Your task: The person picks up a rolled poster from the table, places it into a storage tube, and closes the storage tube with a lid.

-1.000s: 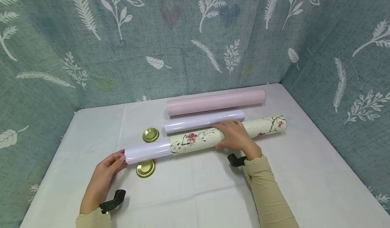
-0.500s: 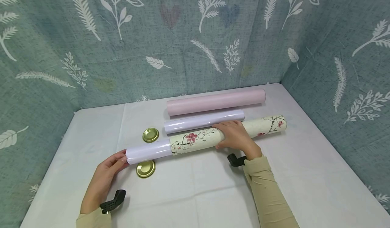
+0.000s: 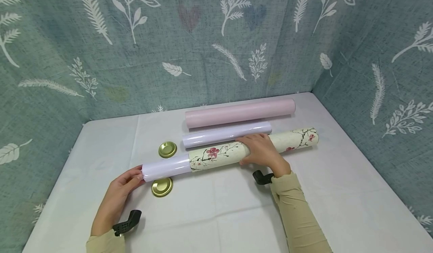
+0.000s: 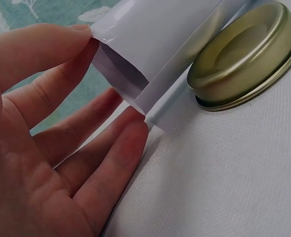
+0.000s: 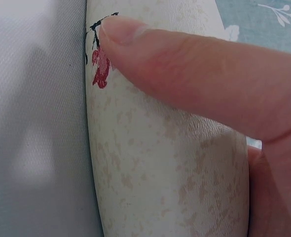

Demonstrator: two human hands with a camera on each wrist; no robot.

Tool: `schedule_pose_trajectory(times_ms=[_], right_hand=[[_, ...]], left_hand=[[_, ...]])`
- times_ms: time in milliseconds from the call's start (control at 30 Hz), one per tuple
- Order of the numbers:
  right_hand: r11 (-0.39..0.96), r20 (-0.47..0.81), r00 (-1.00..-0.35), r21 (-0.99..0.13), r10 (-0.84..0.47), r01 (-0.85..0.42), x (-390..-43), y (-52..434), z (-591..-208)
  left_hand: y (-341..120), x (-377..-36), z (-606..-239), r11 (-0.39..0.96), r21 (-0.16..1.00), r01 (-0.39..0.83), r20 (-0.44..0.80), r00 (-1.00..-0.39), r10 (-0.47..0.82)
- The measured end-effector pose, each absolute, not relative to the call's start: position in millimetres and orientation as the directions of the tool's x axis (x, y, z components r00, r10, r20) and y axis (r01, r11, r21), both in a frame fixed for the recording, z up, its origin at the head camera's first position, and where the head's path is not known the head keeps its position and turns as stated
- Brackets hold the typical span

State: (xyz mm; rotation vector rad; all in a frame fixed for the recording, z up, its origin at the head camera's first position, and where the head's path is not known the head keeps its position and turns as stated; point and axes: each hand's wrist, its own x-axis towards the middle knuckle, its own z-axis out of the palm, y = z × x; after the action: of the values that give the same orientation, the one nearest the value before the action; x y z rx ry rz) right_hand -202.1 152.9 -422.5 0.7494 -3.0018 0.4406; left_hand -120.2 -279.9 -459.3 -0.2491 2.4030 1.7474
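Now the left hand [image 3: 116, 198], fingers straight, touches the white paper roll's [image 3: 165, 167] open end, which has slid slightly further into the floral tube [image 3: 287, 142] since a second ago; the right hand [image 3: 262, 150] grips that tube on the tabletop [image 3: 338, 193], beside a gold lid [image 3: 162, 187].

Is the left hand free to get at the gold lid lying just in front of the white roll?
Probably yes. The left hand only touches the white roll's open end with straight fingers, and the gold lid lies bare on the table beside it, nothing covering it.
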Motion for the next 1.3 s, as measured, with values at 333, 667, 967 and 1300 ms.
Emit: schedule_pose_trajectory(times_ms=[333,667,967,1300], right_hand=[[0.846,0.081,-0.885,-0.264,-0.458,-0.463,-202.4,152.9,-423.0],[0.845,0.083,-0.884,-0.264,-0.461,-0.466,-202.2,152.5,-421.7],[0.845,0.076,-0.883,-0.262,-0.464,-0.466,-202.4,152.3,-422.3],[0.844,0.080,-0.882,-0.262,-0.465,-0.468,-202.4,152.2,-422.5]], left_hand=[[-279.0,-120.8,-458.6,0.296,0.933,-0.207,-0.208,-0.978,-0.029],[-277.7,-122.3,-461.8,0.279,0.948,-0.151,-0.156,-0.988,-0.002],[-277.2,-121.5,-461.7,0.252,0.960,-0.123,-0.133,-0.991,0.025],[-272.7,-121.0,-457.3,0.243,0.956,-0.165,-0.179,-0.983,0.039]])
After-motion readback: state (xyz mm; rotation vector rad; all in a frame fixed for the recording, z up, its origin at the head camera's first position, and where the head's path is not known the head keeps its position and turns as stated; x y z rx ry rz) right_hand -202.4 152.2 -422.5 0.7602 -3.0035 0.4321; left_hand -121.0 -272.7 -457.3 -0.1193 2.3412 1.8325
